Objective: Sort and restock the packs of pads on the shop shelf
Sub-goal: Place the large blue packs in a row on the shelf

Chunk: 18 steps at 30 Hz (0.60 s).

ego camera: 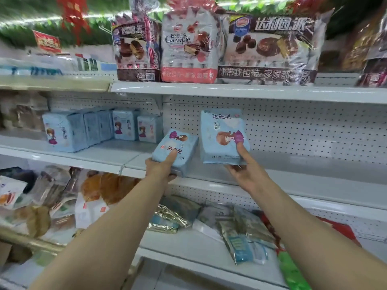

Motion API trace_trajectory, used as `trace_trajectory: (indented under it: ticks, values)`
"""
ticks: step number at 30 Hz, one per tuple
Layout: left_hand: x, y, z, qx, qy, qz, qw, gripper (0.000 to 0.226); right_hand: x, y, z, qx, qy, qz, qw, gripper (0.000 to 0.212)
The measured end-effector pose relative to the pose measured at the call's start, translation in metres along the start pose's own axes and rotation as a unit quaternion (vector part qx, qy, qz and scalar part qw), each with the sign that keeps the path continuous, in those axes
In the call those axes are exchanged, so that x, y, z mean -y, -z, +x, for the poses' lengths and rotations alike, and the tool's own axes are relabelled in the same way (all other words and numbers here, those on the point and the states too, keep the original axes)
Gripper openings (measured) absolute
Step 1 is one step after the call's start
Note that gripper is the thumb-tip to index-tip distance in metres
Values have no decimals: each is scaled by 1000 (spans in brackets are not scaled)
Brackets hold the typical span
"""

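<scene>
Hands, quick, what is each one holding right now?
Left hand: grips the smaller light-blue pad pack, thumb on its front.
Right hand: grips the taller light-blue pad pack by its lower edge.

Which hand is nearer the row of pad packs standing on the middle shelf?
Left. The left hand, gripping a small pack, is just right of the row; the right hand, holding a taller pack, is farther right.
</scene>
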<state>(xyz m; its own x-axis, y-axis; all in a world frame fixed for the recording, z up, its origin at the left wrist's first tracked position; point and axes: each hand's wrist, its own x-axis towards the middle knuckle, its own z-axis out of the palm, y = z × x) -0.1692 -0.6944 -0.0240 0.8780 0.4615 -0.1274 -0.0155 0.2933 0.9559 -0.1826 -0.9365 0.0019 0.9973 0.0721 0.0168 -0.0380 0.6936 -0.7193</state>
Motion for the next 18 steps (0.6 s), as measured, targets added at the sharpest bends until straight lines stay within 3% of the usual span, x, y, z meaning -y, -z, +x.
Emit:
trace_trajectory:
  ticks: [8,18]
  values:
    - [-18,18,75,89,51,44,994,78,-57,-44,4,-50,82,2,995,46]
    - [-26,30,123,140,107,53,983,85,-111,-73,2,-130,107,7,986,60]
